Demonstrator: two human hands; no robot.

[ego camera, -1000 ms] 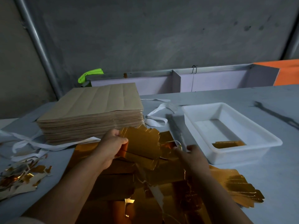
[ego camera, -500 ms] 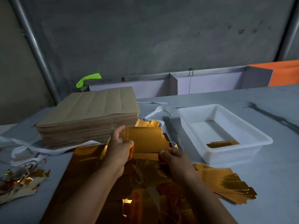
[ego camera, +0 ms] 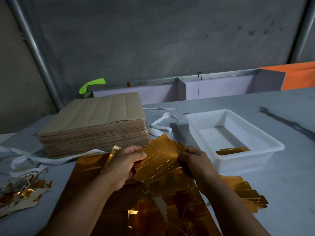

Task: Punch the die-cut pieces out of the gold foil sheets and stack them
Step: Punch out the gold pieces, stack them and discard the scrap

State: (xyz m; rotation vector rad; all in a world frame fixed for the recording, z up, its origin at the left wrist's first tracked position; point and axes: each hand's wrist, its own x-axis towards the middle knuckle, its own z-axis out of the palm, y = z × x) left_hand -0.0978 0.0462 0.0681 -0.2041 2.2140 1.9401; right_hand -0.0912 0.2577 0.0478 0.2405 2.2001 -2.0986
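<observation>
Two hands are used to hold a bunch of gold pieces (ego camera: 162, 157) just above the table (ego camera: 281, 184). Its left end is pinched by the left hand (ego camera: 126, 166), thumb on top. Its right end is gripped by the curled fingers of the right hand (ego camera: 194, 160), likely so the edges can be lined up. A big gold sheet (ego camera: 92, 171), partly torn, is spread under them. A finished pile (ego camera: 247, 196) is kept at the near right. One gold strip (ego camera: 232, 150) is laid in the white tray (ego camera: 247, 164) on the right. Scraps (ego camera: 22, 193) are kept at the near left, out of the way.
</observation>
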